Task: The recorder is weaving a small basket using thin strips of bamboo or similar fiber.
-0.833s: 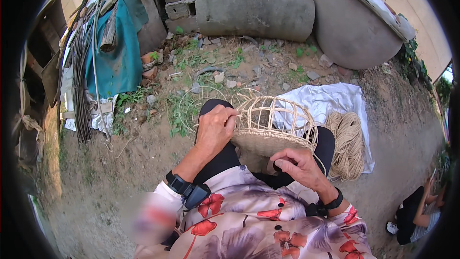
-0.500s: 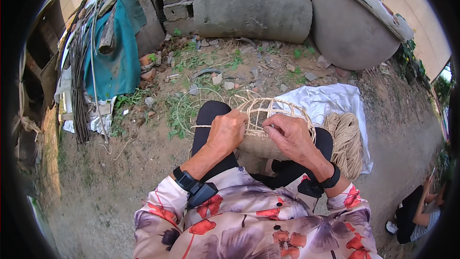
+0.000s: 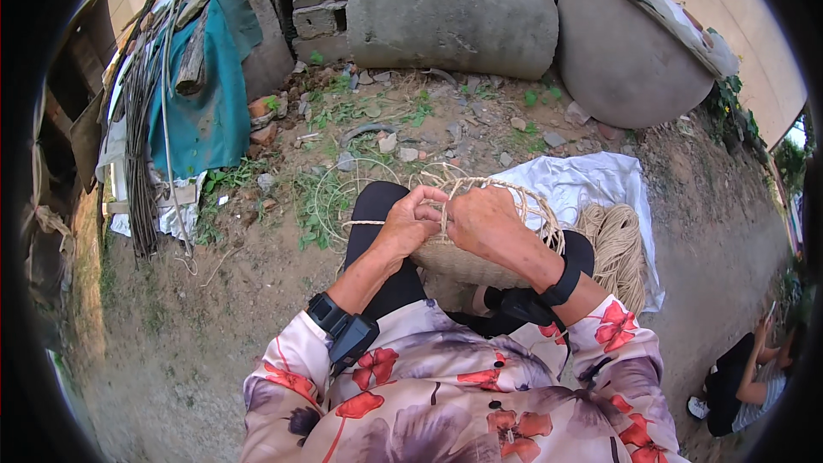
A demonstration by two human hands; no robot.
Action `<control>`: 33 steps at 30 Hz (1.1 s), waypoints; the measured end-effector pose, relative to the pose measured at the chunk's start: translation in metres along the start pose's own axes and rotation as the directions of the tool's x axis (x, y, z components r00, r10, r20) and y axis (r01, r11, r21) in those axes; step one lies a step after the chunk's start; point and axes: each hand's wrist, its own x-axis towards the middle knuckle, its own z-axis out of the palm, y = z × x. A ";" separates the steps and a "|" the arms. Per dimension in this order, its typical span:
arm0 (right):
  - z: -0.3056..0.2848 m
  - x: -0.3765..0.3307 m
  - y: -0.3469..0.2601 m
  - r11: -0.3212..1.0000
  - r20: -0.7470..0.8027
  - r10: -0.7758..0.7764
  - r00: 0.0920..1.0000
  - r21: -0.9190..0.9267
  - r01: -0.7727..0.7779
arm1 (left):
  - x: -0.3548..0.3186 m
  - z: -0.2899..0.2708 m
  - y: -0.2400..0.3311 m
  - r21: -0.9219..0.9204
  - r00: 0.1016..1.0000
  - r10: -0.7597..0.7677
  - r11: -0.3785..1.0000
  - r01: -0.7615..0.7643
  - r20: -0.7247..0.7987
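Observation:
A partly woven straw-coloured basket (image 3: 471, 264) rests on my lap between my knees, its solid woven side toward me and open looped cords along its far rim. My left hand (image 3: 413, 221) is closed at the basket's left edge, thumb and fingers pinched on a cord (image 3: 364, 223) that trails off to the left. Close beside it, my right hand (image 3: 484, 219) is bent over the rim with its fingers curled in; the fingertips are mostly hidden behind the hand, so what they grip does not show.
A coil of beige rope (image 3: 613, 249) lies on a white sheet (image 3: 591, 173) to the right. Loose thin strands (image 3: 330, 197) loop out beyond my left knee. Farther off stand a concrete cylinder (image 3: 450, 21) and a round slab (image 3: 630, 51). A person (image 3: 754, 377) sits at the lower right.
My right hand has moved left along the rim, up against my left hand, and turned over. My left hand's fingers have shifted to a pinch, while the basket stays on my lap.

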 end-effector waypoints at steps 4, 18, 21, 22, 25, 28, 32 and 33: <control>0.002 -0.004 0.000 0.992 -0.029 0.040 0.999 0.124 -0.036 | -0.007 0.001 0.006 0.121 0.999 0.032 0.992 -0.030 -0.015; -0.044 -0.050 0.036 0.640 -0.126 0.248 0.961 0.766 -0.064 | -0.017 0.021 0.006 -0.186 0.956 0.255 0.942 -0.280 -0.146; -0.030 -0.048 0.028 0.824 -0.245 0.139 0.959 0.566 0.025 | -0.012 0.004 0.000 -0.207 0.946 0.247 0.934 -0.291 -0.211; -0.021 -0.045 0.025 0.877 -0.325 0.083 0.942 0.473 0.086 | -0.013 0.004 -0.001 -0.215 0.950 0.238 0.935 -0.281 -0.203; -0.006 -0.036 0.011 0.977 -0.328 0.027 0.944 0.209 0.044 | -0.015 0.001 -0.001 -0.227 0.956 0.218 0.938 -0.261 -0.196; 0.005 -0.031 0.008 0.991 -0.254 0.020 0.967 0.136 0.015 | -0.017 -0.001 0.001 -0.230 0.953 0.217 0.937 -0.264 -0.211; -0.001 -0.048 0.018 0.972 -0.333 -0.029 0.943 0.211 0.104 | -0.018 -0.013 0.000 -0.238 0.940 0.243 0.924 -0.300 -0.240; -0.012 -0.059 0.025 0.964 -0.356 -0.020 0.934 0.240 0.112 | -0.017 -0.013 0.003 -0.240 0.936 0.256 0.919 -0.313 -0.241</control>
